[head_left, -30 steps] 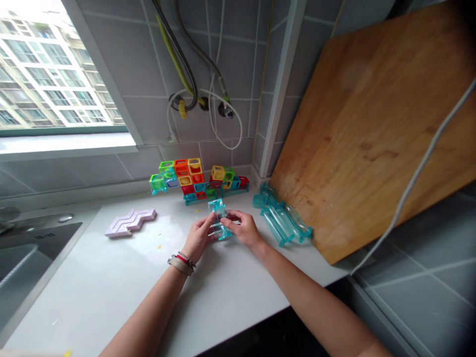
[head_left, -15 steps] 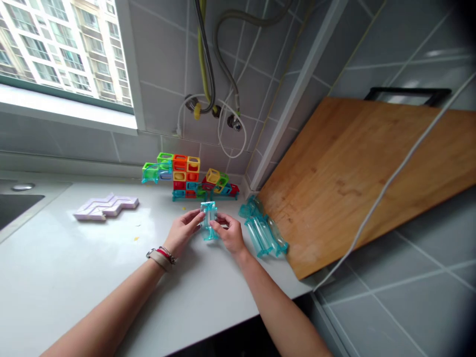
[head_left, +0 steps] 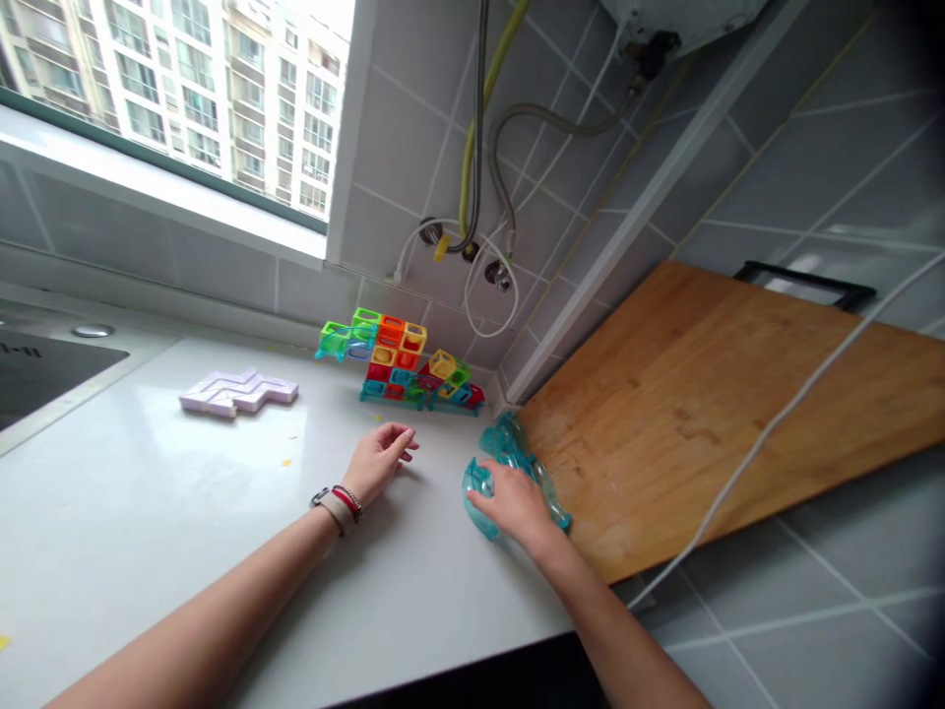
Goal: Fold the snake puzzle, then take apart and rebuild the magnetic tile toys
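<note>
Head camera view: by the right hand (head_left: 513, 497), just left of the wooden board (head_left: 686, 433), a curved, see-through teal piece (head_left: 472, 480) was held over the counter (head_left: 413, 611), its grip closed on the piece between thumb and fingers. Part of the piece was covered by the fingers, and whether its lower edge was touching the counter could not be told. Farther left of the board, the left hand (head_left: 380, 465) was held low over the counter, its grip loosely curled with the fingertips slightly apart. Two bracelets (head_left: 346, 500) and a pale band (head_left: 336, 510) were worn on that wrist.

More teal pieces (head_left: 550, 492) were laid along the board's left edge, partly hidden by the right hand. Beyond both hands, to the left of the board's far corner, coloured blocks (head_left: 391, 359) were stacked upright, with a smaller group (head_left: 450, 372) set beside them, nearer the board. Well left of the board, a lilac zigzag piece (head_left: 240, 392) was laid flat, and the sink (head_left: 110, 359) was seen farthest left. Across the board's front a white cable (head_left: 783, 416) was stretched slantwise.
</note>
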